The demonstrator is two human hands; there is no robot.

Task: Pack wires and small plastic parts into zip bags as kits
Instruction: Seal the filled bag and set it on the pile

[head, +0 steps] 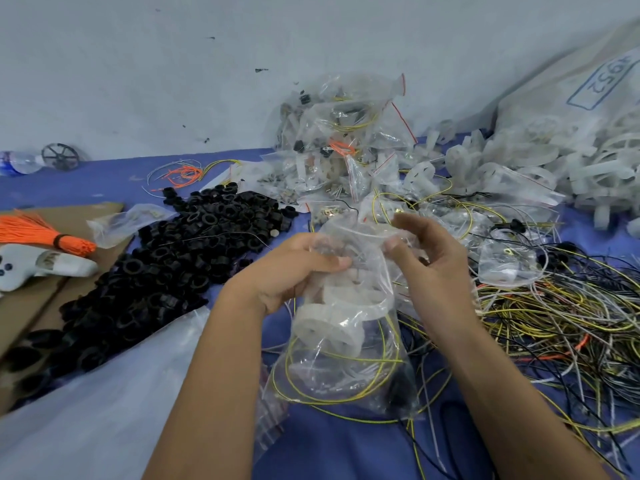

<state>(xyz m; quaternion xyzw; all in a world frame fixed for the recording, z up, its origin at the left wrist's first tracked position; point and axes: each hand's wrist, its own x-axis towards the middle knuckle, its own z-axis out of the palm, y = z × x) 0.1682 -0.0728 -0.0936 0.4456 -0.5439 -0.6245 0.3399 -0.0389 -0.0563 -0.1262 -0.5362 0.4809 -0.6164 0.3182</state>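
I hold a clear zip bag (341, 327) above the blue table, in the middle of the view. Inside it lie a white plastic wheel-like part, yellow-green wire loops and a black piece at the bottom. My left hand (294, 268) grips the bag's upper left side, fingers curled round the plastic. My right hand (426, 261) is at the bag's top right edge, its thumb on the plastic and its fingers loosely curved above the opening.
A heap of black plastic rings (166, 271) lies left. Filled zip bags (346, 143) are piled at the back, white plastic parts (554, 168) at the back right. Tangled wires (561, 317) cover the right. An orange wire bundle (38, 233) lies on cardboard (31, 317). Empty bags (268, 420) sit below.
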